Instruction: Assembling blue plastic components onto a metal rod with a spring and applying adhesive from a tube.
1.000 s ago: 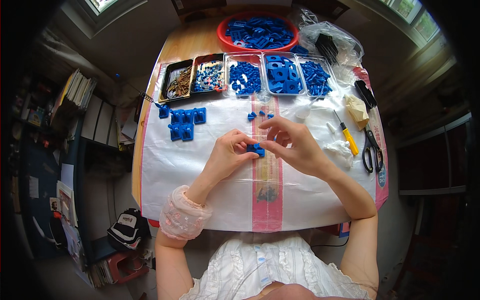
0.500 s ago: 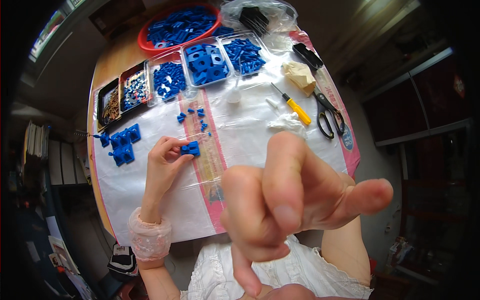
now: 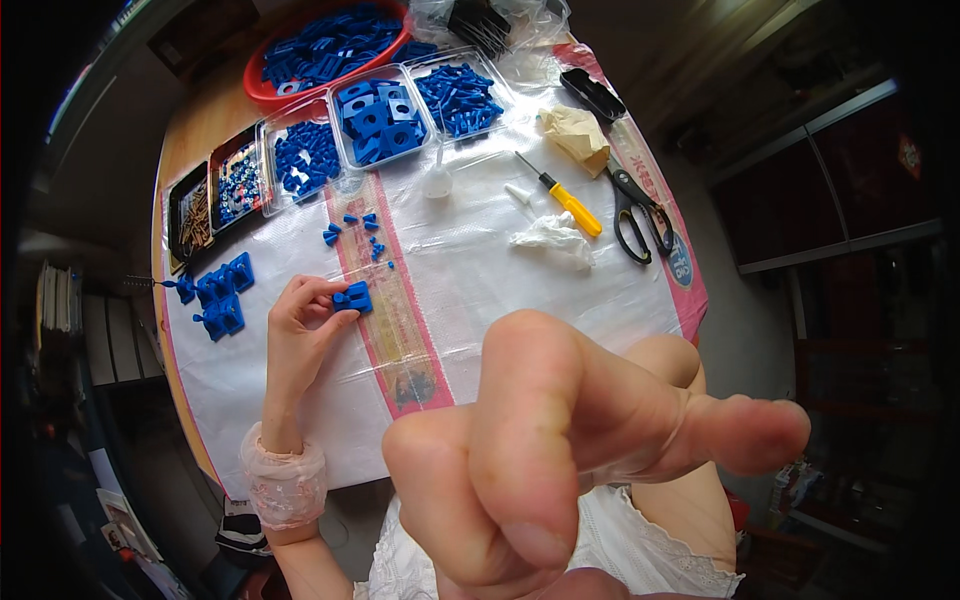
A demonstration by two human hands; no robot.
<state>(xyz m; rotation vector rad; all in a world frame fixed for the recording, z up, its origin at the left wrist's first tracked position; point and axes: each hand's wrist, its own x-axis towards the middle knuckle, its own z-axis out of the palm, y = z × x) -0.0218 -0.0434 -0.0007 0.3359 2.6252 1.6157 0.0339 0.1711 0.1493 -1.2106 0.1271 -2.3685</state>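
- The left hand (image 3: 303, 315) pinches a blue plastic fitting (image 3: 353, 297) at its left edge, thumb below and fingers above; this grip is closed on the piece.
- The fitting sits at the left edge of the printed stripe on the white sheet (image 3: 480, 275) that covers the counter (image 3: 205, 105).
- The right hand (image 3: 560, 420) is raised close to the camera, its grip loose, fingers bent and parted.
- Small blue parts (image 3: 370, 221) lie just beyond the fitting.
- A cluster of blue assemblies (image 3: 222, 290) lies left of the left hand.
- A yellow-handled screwdriver (image 3: 575, 208) and black scissors (image 3: 629, 187) lie to the right.
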